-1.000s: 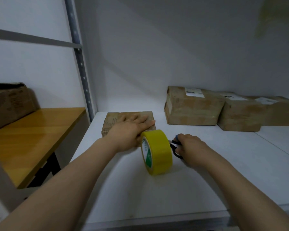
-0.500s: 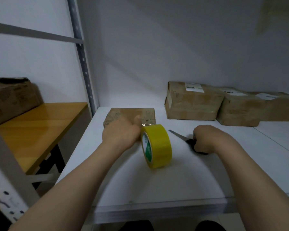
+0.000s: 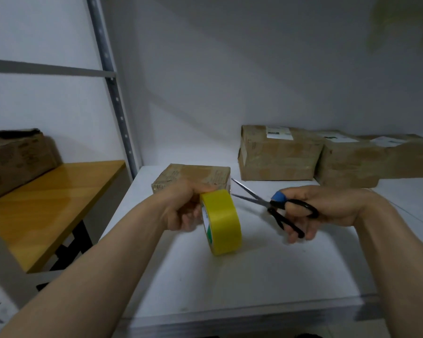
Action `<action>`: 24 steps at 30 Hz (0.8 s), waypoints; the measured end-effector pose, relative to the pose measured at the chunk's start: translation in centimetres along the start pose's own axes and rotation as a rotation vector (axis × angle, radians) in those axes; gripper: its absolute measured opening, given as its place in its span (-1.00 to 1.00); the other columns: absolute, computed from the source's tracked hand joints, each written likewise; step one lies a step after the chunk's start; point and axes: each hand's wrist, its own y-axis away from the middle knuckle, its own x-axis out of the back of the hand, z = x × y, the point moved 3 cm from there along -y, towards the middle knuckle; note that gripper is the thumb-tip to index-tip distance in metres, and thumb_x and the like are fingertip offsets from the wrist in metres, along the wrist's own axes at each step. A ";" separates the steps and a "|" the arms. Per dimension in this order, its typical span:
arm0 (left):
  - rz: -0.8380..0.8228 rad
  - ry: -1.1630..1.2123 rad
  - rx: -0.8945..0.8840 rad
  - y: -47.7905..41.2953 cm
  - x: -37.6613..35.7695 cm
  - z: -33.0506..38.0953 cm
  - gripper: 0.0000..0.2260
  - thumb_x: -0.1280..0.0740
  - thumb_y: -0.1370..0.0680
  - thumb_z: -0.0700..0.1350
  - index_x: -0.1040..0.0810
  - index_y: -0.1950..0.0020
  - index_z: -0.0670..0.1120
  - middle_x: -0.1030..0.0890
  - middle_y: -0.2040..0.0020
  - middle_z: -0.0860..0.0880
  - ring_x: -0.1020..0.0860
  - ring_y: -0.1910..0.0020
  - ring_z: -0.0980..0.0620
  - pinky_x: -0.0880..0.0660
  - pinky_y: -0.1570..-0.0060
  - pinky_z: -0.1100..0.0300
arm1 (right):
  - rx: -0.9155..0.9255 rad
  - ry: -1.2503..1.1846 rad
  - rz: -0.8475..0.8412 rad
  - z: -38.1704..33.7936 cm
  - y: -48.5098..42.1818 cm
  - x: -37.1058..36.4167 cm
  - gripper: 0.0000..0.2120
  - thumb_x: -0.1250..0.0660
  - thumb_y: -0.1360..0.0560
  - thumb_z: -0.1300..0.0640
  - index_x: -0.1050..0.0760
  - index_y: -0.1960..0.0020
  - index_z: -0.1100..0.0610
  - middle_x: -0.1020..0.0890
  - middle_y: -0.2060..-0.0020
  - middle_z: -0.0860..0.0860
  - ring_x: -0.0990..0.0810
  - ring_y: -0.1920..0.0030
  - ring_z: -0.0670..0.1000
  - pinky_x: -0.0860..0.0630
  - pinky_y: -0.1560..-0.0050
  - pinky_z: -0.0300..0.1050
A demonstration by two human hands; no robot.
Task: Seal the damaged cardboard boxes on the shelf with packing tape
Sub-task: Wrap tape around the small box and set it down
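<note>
Tape [image 3: 224, 222] is yellow and stands on edge mid-shelf; I can't tell if its bottom rim touches the shelf [image 3: 254, 284]. Left hand [image 3: 181, 211] grips it from the 9 o'clock side, thumb over the top, fingers curled at the core.

Small box [image 3: 193, 175] sits at 12 o'clock of the tape, just behind the left hand, with its near edge partly hidden by the knuckles.

Right hand [image 3: 327, 208] is at 3 o'clock of the tape and holds scissors [image 3: 276, 208] by the black loops, with a blue piece at the thumb tip. Blades are spread and point toward 10 o'clock. The upper tip is near the small box's right edge, the lower tip just beside the tape's top rim.

Two more boxes sit against the back wall at 1–2 o'clock: the nearer one [image 3: 279, 157] and a right box [image 3: 352, 167], touching side by side, well apart from the hands.

Open shelf surface runs from the tape to the front edge at 6 o'clock and out toward 4 o'clock under the right forearm.

Post [image 3: 112, 93] marks the shelf's left edge at 10 o'clock. Beyond it are a wooden table [image 3: 54, 203] and a worn carton [image 3: 15, 157].
</note>
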 end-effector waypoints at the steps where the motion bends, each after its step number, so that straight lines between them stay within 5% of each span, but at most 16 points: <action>1: -0.001 0.004 0.005 0.2 -0.2 0.2 -0.75 -0.48 -0.29 0.05 -0.47 0.36 -0.05 -0.36 0.45 -0.01 -0.29 0.53 0.11 -0.10 0.57 0.38 | 0.011 -0.018 -0.033 0.4 -0.2 0.3 -0.16 -0.62 -0.16 -0.32 -0.47 -0.19 0.20 -0.64 0.11 0.22 -0.70 0.10 0.19 -0.63 0.27 -0.14; 4: -0.021 0.030 0.015 0.3 -0.4 0.6 -0.81 -0.50 -0.23 0.00 -0.56 0.35 -0.06 -0.36 0.37 -0.03 -0.26 0.42 0.08 -0.12 0.53 0.36 | 0.050 -0.057 -0.112 1.2 -0.7 0.9 -0.19 -0.60 -0.24 -0.30 -0.47 -0.22 0.23 -0.61 0.12 0.23 -0.66 0.19 0.14 -0.59 0.33 -0.20; 8: -0.067 0.038 0.013 -0.6 0.1 0.5 -0.57 -0.53 -0.22 -0.07 -0.55 -0.05 -0.06 -0.40 0.22 -0.07 -0.26 0.37 0.05 -0.19 0.51 0.33 | 0.057 -0.088 -0.138 1.6 -2.2 1.0 -0.28 -0.57 -0.32 -0.26 -0.49 -0.24 0.22 -0.62 0.12 0.18 -0.64 0.23 0.08 -0.58 0.35 -0.23; 11: -0.085 0.118 0.002 -0.8 0.4 0.3 -0.64 -0.55 -0.21 -0.12 -0.62 0.03 -0.10 -0.45 0.24 -0.06 -0.38 0.34 0.02 -0.32 0.33 0.24 | 0.046 -0.052 -0.097 1.5 -2.7 1.2 -0.56 -0.43 -0.46 -0.15 -0.55 -0.17 0.14 -0.63 0.15 0.15 -0.65 0.25 0.06 -0.56 0.37 -0.23; 13: -0.088 0.180 -0.004 -0.5 0.2 0.3 -0.90 -0.44 -0.41 -0.17 -0.68 0.20 -0.20 -0.59 0.27 -0.11 -0.56 0.39 -0.04 -0.53 0.38 0.20 | 0.039 -0.033 -0.089 1.3 -2.8 1.4 -0.54 -0.45 -0.44 -0.19 -0.56 -0.15 0.13 -0.63 0.15 0.15 -0.65 0.26 0.05 -0.56 0.38 -0.23; 14: -0.075 0.183 -0.016 -0.4 0.2 0.3 -0.84 -0.36 -0.50 -0.20 -0.67 0.21 -0.23 -0.62 0.29 -0.15 -0.60 0.43 -0.07 -0.57 0.45 0.18 | 0.047 -0.034 -0.101 1.2 -2.9 1.3 -0.44 -0.51 -0.38 -0.25 -0.56 -0.16 0.14 -0.64 0.15 0.15 -0.65 0.26 0.05 -0.56 0.38 -0.23; 17: -0.051 0.181 -0.035 -0.3 0.2 0.2 -0.86 -0.31 -0.55 -0.20 -0.64 0.02 -0.23 -0.64 0.23 -0.17 -0.64 0.39 -0.09 -0.61 0.45 0.12 | 0.068 -0.044 -0.128 0.8 -3.6 1.3 -0.25 -0.57 -0.26 -0.33 -0.52 -0.20 0.18 -0.65 0.17 0.13 -0.66 0.28 0.03 -0.57 0.39 -0.24; 21: -0.037 0.189 -0.057 -0.2 0.4 0.3 -0.67 -0.38 -0.44 -0.21 -0.62 -0.18 -0.26 -0.66 0.09 -0.21 -0.65 0.22 -0.12 -0.68 0.25 0.00 | 0.047 -0.024 -0.108 0.1 -4.7 1.0 -0.56 -0.37 -0.48 -0.13 -0.51 -0.18 0.18 -0.64 0.19 0.11 -0.64 0.28 0.04 -0.57 0.39 -0.24; 24: -0.039 0.211 -0.079 0.3 0.4 0.3 -0.63 -0.38 -0.45 -0.25 -0.60 -0.23 -0.33 -0.67 -0.05 -0.28 -0.67 0.15 -0.17 -0.67 0.18 -0.06 | 0.014 0.010 -0.091 -0.2 -5.1 0.8 -0.58 -0.35 -0.48 -0.11 -0.52 -0.18 0.18 -0.64 0.19 0.10 -0.65 0.29 0.03 -0.55 0.40 -0.25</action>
